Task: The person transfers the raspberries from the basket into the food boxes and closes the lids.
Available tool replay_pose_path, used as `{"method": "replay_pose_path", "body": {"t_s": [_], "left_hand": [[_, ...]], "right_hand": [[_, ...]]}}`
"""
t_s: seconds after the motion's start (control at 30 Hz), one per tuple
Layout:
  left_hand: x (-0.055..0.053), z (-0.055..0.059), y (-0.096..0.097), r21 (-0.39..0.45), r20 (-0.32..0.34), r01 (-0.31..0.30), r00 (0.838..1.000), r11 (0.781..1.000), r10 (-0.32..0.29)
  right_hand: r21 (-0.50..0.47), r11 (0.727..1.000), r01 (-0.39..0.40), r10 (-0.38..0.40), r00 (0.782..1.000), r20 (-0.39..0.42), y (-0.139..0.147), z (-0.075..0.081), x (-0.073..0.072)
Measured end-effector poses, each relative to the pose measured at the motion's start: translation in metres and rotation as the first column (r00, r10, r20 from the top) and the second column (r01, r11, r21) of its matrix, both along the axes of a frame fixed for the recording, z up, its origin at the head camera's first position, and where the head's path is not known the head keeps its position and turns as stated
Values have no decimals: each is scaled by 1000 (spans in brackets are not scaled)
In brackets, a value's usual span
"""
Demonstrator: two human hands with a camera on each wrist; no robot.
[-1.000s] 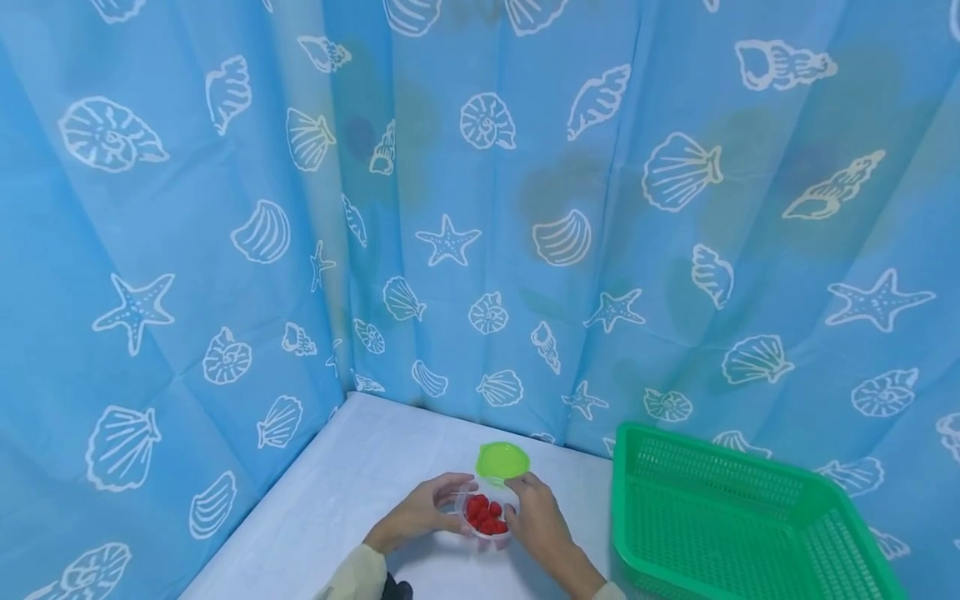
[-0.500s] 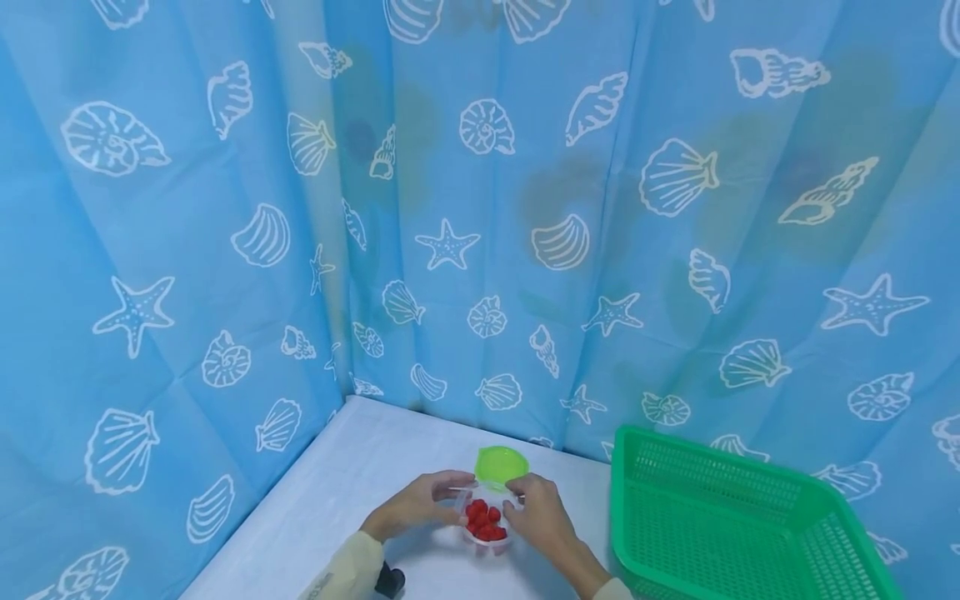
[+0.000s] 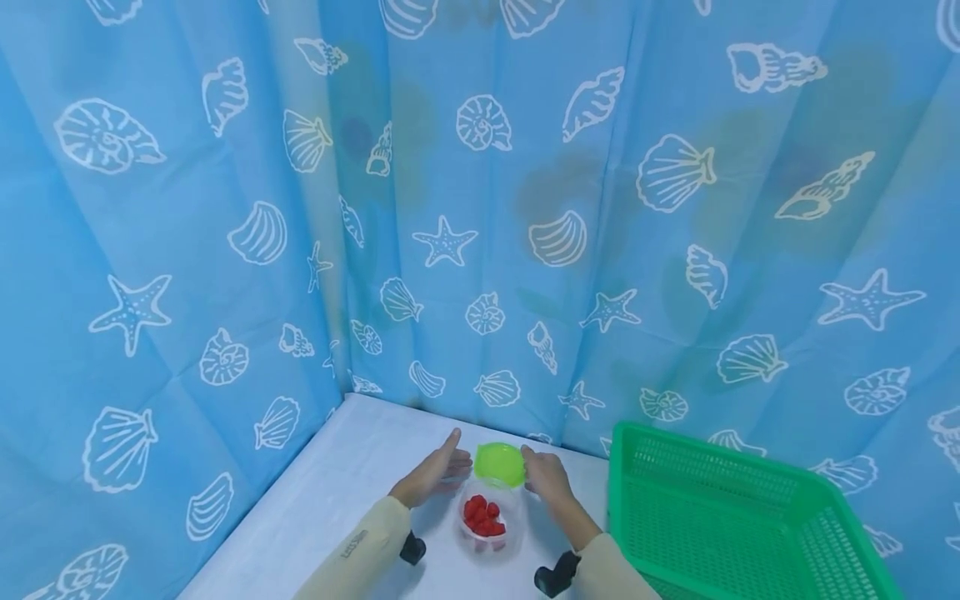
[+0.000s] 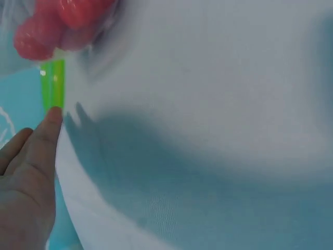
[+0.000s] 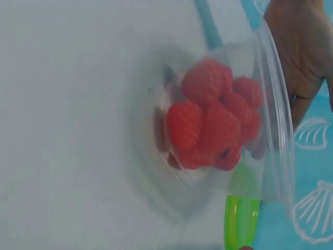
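Observation:
A clear plastic tub (image 3: 491, 546) holding several raspberries (image 3: 483, 517) stands on the white table between the forearms. Directly behind it is a lime-green round piece (image 3: 499, 463), a lid or shallow dish; I cannot tell which. My left hand (image 3: 435, 473) is left of the green piece, fingers straight and thumb up; its fingertips are close to the green edge. On the other side, my right hand (image 3: 546, 475) has its fingertips at the green piece's right edge. In the right wrist view the tub's clear wall (image 5: 276, 114) covers part of the left hand (image 5: 302, 52).
A large green perforated basket (image 3: 720, 500) stands on the right. Blue curtains (image 3: 487, 208) with white shell prints enclose the white table (image 3: 360, 467) at the back and left. Black wrist mounts (image 3: 557, 573) hang under both sleeves.
Both hands have let go of the tub's rim and moved forward to either side of the green piece. The left fingers have straightened. The tub stays about where it was.

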State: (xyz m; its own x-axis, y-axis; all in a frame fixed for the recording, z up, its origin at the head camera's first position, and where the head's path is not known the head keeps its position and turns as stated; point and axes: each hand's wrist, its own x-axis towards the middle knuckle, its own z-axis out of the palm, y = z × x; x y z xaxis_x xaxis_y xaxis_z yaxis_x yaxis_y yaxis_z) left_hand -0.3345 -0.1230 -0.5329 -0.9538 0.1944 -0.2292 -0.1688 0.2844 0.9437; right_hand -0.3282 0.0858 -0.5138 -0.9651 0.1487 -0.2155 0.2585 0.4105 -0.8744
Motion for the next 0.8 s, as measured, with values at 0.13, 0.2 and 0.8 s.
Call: {"method": "replay_pose_path", "body": {"t_s": [0.13,0.2,0.8], "left_hand": [[-6,3,5,4,35,-46,998,999,45],[-8,4,6,10,54,-77,996,997,76],[-25,24,23,39,227,-159,963,986,146]], "right_hand": [[-167,986,9,-1,999,48,8,-3,-8],[-237,971,6,11,997,71,12,-7,-10],[-297,955,-17,54,991,118,21,-5,-24]]}}
